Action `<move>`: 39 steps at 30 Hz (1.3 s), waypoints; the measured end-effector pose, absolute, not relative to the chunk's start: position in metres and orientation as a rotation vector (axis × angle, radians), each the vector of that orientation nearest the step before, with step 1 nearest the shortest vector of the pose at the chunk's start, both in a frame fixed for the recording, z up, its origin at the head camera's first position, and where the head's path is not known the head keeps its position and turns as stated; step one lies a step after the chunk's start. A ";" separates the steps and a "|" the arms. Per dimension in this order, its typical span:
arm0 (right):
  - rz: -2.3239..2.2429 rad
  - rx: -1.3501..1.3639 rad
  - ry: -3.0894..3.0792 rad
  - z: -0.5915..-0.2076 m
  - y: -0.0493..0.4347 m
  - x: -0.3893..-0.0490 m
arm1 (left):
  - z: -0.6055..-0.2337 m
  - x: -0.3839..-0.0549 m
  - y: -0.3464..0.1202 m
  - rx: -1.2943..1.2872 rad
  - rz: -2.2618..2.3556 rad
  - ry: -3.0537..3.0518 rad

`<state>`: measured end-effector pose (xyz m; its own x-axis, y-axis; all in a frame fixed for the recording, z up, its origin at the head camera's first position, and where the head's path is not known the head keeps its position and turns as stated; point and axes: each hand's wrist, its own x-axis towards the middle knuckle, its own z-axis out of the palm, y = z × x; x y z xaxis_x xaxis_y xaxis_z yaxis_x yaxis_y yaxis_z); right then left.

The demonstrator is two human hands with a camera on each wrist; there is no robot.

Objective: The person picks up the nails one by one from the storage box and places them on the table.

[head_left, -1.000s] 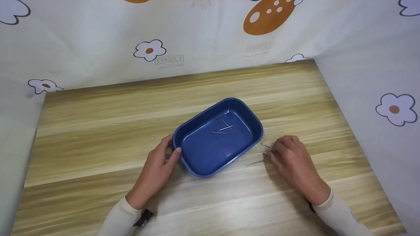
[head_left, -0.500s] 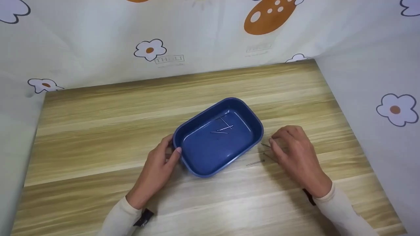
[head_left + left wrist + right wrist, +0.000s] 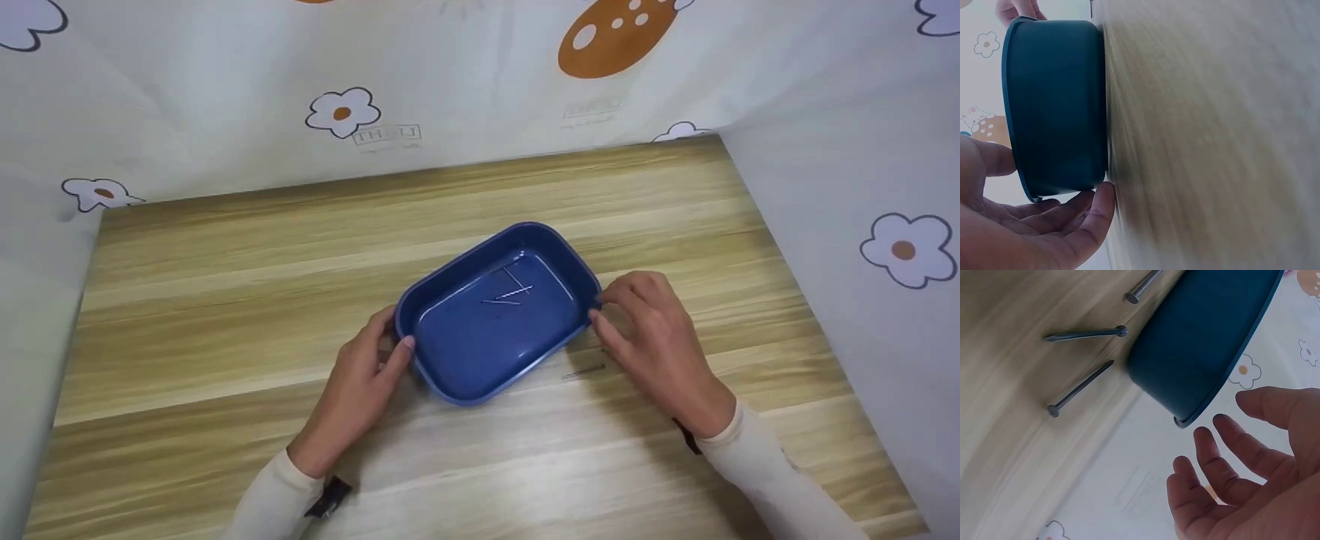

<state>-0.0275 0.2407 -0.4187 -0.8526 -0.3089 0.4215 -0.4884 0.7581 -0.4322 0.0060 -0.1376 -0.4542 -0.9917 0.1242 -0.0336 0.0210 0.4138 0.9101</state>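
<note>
A blue rectangular tray (image 3: 480, 352) stands on the table with three thin nails (image 3: 514, 292) lying on its floor. My left hand (image 3: 367, 382) grips the tray's near-left corner: in the left wrist view, the thumb (image 3: 999, 160) lies at the rim and the fingers are against the outer wall. Beside the right end of the tray is my right hand (image 3: 660, 345). In the right wrist view its fingers (image 3: 1224, 475) are bent loosely, a little apart from the rim, holding nothing visible. Three nails (image 3: 1080, 389) lie on the table outside the tray; the right hand mostly hides two from the head view.
The wood-grain table (image 3: 247, 300) reaches back to a pale printed sheet (image 3: 225, 90) with flowers, which also rises along the right side. Each wrist carries a dark strap (image 3: 328, 497) below the light sleeve.
My right hand has moved from the loose nails up and left to the tray's right rim. The left hand, the tray and the nails inside look unmoved.
</note>
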 end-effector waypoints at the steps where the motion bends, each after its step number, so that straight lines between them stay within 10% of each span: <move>1: 0.773 0.617 -2.637 -0.419 0.239 -0.029 | -0.454 0.006 -0.138 0.133 1.646 2.561; 39: 0.632 0.822 -2.657 -0.428 0.190 -0.061 | -0.456 0.005 -0.138 0.146 1.662 2.550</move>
